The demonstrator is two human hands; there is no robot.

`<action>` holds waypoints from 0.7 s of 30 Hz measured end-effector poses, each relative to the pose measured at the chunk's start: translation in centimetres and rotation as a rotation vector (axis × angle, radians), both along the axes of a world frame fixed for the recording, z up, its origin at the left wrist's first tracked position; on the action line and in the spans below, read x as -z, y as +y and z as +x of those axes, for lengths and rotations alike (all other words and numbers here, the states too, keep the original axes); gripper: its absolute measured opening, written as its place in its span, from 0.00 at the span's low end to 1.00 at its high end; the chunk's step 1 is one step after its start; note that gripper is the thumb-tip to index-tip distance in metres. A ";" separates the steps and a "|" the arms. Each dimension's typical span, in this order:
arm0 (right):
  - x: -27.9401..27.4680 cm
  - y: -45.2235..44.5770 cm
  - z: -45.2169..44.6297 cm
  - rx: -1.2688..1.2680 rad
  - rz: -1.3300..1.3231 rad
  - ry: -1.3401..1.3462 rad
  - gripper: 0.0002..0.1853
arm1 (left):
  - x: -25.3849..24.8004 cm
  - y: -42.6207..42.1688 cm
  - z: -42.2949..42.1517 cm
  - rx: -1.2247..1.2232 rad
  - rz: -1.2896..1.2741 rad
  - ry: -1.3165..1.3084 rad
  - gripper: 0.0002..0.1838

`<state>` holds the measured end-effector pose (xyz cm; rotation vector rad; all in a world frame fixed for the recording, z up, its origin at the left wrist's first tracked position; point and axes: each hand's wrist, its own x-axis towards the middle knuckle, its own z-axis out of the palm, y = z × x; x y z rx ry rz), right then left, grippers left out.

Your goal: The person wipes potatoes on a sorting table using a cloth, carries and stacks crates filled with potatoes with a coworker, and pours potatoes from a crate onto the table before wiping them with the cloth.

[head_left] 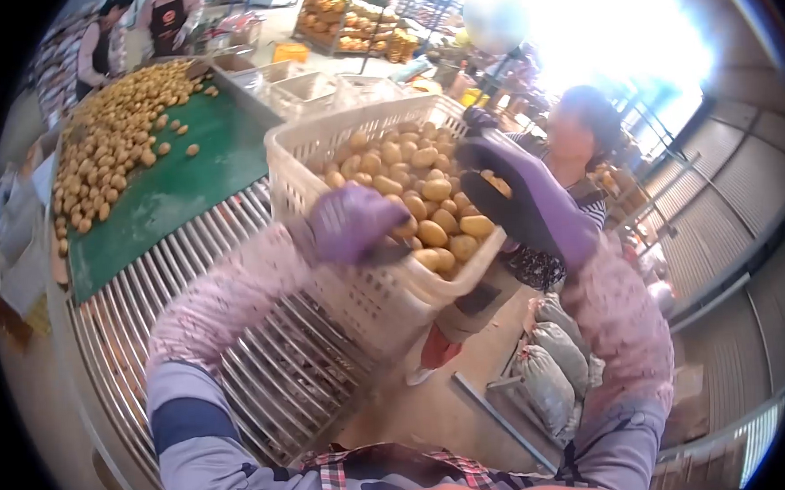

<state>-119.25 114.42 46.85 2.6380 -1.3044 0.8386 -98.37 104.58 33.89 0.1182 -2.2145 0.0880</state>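
A white plastic crate [374, 312] full of potatoes [436, 189] stands at the end of the metal rollers. My left hand [356, 222], in a purple glove with dark fingertips, is over the crate's near-left rim. Its fingers curl inward above the potatoes, and anything inside them is hidden. At the crate's right side is my right hand [531, 180], in a purple and black glove. Motion smears its fingers. A little yellow, perhaps potato, shows between its dark parts, but the grip is unclear.
Metal rollers [228, 333] lead to a green belt [193, 167] heaped with loose potatoes [108, 158]. A person [573, 138] stands beyond the crate, and two more work at the belt's far end. Filled sacks [546, 383] lie on the floor at right.
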 end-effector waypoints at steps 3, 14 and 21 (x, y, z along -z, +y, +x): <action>3.0 0.8 -1.5 0.065 -0.009 0.070 0.19 | 1.3 -6.0 4.7 -0.093 -0.025 -0.188 0.15; 12.6 1.3 -6.0 0.287 0.154 0.198 0.19 | 9.9 -18.4 20.6 -0.763 0.107 0.128 0.19; 13.8 5.8 -6.5 0.379 0.193 0.241 0.18 | 21.8 -16.6 19.4 0.125 1.378 1.052 0.29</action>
